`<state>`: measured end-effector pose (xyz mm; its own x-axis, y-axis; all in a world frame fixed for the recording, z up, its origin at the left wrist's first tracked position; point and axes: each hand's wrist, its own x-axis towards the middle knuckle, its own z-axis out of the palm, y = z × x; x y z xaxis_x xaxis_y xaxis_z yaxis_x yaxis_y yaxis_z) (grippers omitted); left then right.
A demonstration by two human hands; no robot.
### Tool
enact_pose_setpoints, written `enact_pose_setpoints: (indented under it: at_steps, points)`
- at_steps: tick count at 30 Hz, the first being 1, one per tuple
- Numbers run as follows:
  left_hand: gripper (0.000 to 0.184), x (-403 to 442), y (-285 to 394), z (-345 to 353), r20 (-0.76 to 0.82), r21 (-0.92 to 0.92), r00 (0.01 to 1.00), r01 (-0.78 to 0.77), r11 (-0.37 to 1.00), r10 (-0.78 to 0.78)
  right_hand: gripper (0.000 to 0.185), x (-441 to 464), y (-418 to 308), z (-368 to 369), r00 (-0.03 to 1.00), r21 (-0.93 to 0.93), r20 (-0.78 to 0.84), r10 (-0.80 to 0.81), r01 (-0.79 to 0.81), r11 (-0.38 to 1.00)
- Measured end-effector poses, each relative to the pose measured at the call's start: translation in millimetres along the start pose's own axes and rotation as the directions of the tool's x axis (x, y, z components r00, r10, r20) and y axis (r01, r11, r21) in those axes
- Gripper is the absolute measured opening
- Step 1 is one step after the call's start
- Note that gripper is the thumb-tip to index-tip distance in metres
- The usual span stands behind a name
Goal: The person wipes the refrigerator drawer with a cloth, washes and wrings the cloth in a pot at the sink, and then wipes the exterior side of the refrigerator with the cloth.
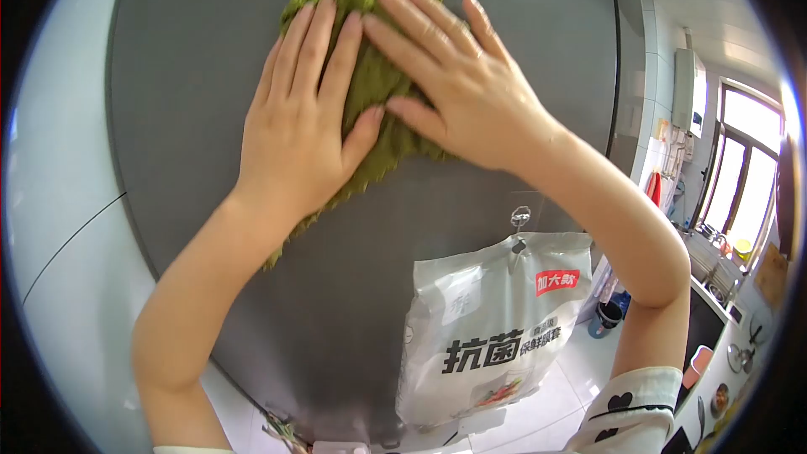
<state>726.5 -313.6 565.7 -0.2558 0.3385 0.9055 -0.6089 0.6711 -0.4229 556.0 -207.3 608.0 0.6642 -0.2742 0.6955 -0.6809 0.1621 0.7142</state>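
Note:
A green cloth (378,92) with a scalloped edge lies spread against a flat dark grey panel (202,42), which looks like the side of a fridge. On the cloth's left part rests my left hand (303,118), palm down with fingers stretched upward. My right hand (462,76) presses flat over the upper right part, its fingers spread and pointing up and left. Both thumbs point in toward each other over the cloth. Some of the cloth is hidden under the hands, and a corner hangs below my left wrist.
Below the hands, a white printed plastic bag (496,328) hangs from a clear hook (520,217) on the panel. White tiled wall (63,143) runs along the left. At right are a window (744,151), a kitchen counter with utensils, and a dark bucket (605,318) on the floor.

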Motion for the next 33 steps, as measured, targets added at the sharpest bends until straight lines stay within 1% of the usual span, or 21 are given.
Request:
enact_pose_setpoints:
  at_steps: [3, 4, 7, 8, 11, 12, 15, 17, 20, 21, 23, 24, 27, 28, 31, 33]
  points:
    - [0.064, 40.0, 1.8, 19.5, -0.09, 0.001, 0.995, -0.045, 0.999, 0.045, 0.06, 3.3, 32.5, -0.7, 0.996, -0.105, -0.061, 0.062, -0.068, 0.992]
    - [0.063, 55.1, 7.1, 22.3, -0.114, 0.064, 0.992, -0.056, 0.996, 0.063, 0.058, 1.3, 44.0, -0.9, 0.991, -0.054, -0.106, 0.077, -0.083, 0.995]
    - [0.062, 92.9, 14.0, 29.9, -0.077, 0.15, 0.995, -0.053, 0.987, 0.065, 0.059, 8.8, 73.1, -17.6, 0.985, -0.059, 0.045, 0.17, -0.167, 0.984]
    - [0.06, 103.0, 14.6, 37.8, -0.127, 0.16, 0.988, -0.071, 0.985, 0.092, 0.06, 9.5, 82.0, -17.7, 0.977, -0.113, 0.048, 0.208, -0.201, 0.973]
    - [0.061, 133.9, 19.2, 57.4, -0.189, 0.148, 0.977, -0.074, 0.986, 0.101, 0.06, 10.3, 108.6, -19.0, 0.968, -0.156, 0.001, 0.249, -0.246, 0.957]
    - [0.061, 144.4, 21.3, 62.9, -0.201, 0.15, 0.974, -0.075, 0.986, 0.105, 0.06, 9.3, 118.7, -19.4, 0.968, -0.169, -0.01, 0.249, -0.247, 0.954]
    - [0.062, 167.0, 30.4, 78.0, -0.217, 0.144, 0.971, -0.068, 0.987, 0.099, 0.06, 3.6, 137.2, -26.5, 0.942, -0.182, 0.015, 0.334, -0.326, 0.928]
    - [0.063, 179.2, 37.7, 86.7, -0.223, 0.124, 0.971, -0.06, 0.99, 0.087, 0.06, -2.3, 147.4, -29.5, 0.934, -0.18, 0.015, 0.356, -0.348, 0.92]
    - [0.063, 188.4, 51.2, 93.1, -0.208, 0.109, 0.974, -0.063, 0.992, 0.085, 0.06, -16.3, 160.9, -32.1, 0.934, -0.162, 0.007, 0.357, -0.352, 0.922]
    - [0.063, 190.8, 55.9, 93.7, -0.202, 0.099, 0.975, -0.068, 0.993, 0.087, 0.06, -20.4, 162.4, -33.9, 0.92, -0.177, 0.014, 0.392, -0.384, 0.906]
    - [0.063, 187.8, 72.3, 78.8, -0.125, 0.057, 0.989, -0.067, 0.996, 0.073, 0.06, -29.0, 163.6, -37.9, 0.886, -0.207, 0.026, 0.462, -0.447, 0.87]
    - [0.063, 186.7, 79.5, 73.9, -0.083, 0.035, 0.994, -0.065, 0.997, 0.068, 0.06, -36.0, 170.1, -37.6, 0.9, -0.127, 0.017, 0.436, -0.431, 0.893]
    - [0.064, 187.1, 92.1, 77.6, -0.06, 0.037, 0.992, -0.106, 0.994, 0.108, 0.06, -54.0, 173.9, -39.5, 0.882, -0.108, 0.003, 0.471, -0.468, 0.877]
    - [0.064, 185.9, 94.5, 77.7, -0.048, -0.013, 0.992, -0.114, 0.993, 0.114, 0.06, -58.2, 171.4, -41.2, 0.88, -0.088, 0.009, 0.474, -0.472, 0.877]
    - [0.065, 174.4, 100.3, 75.2, -0.024, -0.057, 0.986, -0.164, 0.985, 0.163, 0.061, -75.2, 160.4, -42.7, 0.884, -0.072, 0.013, 0.468, -0.466, 0.882]
    - [0.066, 160.0, 102.7, 68.1, 0.004, -0.057, 0.97, -0.241, 0.969, 0.241, 0.061, -89.1, 140.3, -51.5, 0.875, -0.052, 0.069, 0.479, -0.476, 0.878]
